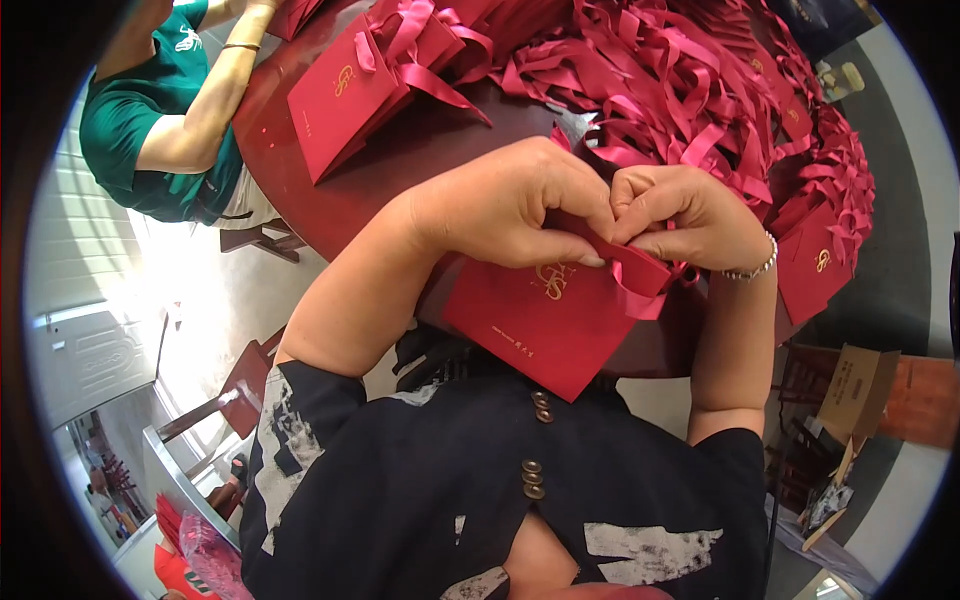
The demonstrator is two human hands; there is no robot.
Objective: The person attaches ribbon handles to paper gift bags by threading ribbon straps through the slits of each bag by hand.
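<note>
A red paper gift bag [545, 325] with gold print hangs tilted in front of my chest. My left hand [525, 200] pinches its top edge, thumb on the near side. My right hand [690, 215], with a beaded bracelet at the wrist, is closed at the same edge, its fingertips meeting those of the left. Below the right thumb a loop of pink-red ribbon [640, 300] dangles over the bag's front. What exactly lies between the fingertips is hidden.
Beyond my hands, a large heap of red ribbons [660, 80] and bags covers the dark red round table [275, 150]. Finished-looking red bags [345, 95] stand at the far left. A person in a green shirt [165, 120] sits there. At the right is a cardboard box [855, 390].
</note>
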